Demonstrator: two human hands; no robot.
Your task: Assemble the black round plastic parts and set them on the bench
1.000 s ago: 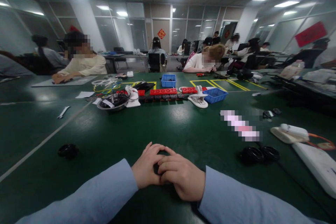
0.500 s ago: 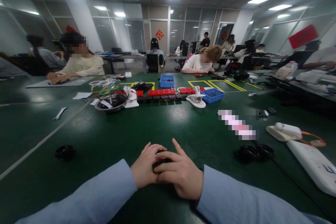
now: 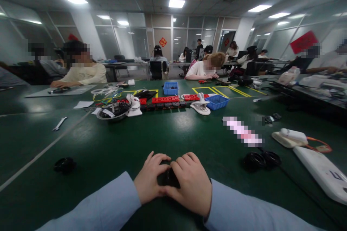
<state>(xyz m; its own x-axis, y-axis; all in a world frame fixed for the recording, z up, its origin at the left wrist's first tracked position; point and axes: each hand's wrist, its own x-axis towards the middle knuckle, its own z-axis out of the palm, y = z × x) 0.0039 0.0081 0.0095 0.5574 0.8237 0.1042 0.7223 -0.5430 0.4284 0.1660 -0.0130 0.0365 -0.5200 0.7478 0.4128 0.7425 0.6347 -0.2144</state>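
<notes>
My left hand (image 3: 151,178) and my right hand (image 3: 191,182) meet over the dark green table (image 3: 114,144), fingers curled around a black object (image 3: 171,177) between them. Only a small dark part of it shows, so its shape cannot be made out. The thumbs come together at its near side. Off to the left lies a round black part (image 3: 64,165). Two similar black round parts (image 3: 261,159) with a cable sit to the right of my right hand.
Ahead stand a metal bowl of cables (image 3: 114,111), red sockets (image 3: 166,99), a white clip (image 3: 200,104) and blue baskets (image 3: 217,101). A wrench (image 3: 59,123) lies left, a white device (image 3: 321,173) right. People sit across the table.
My right hand's fingers, spread and pointing across my left hand before, have drawn back and curled down over the black object. The view has tilted up slightly.
</notes>
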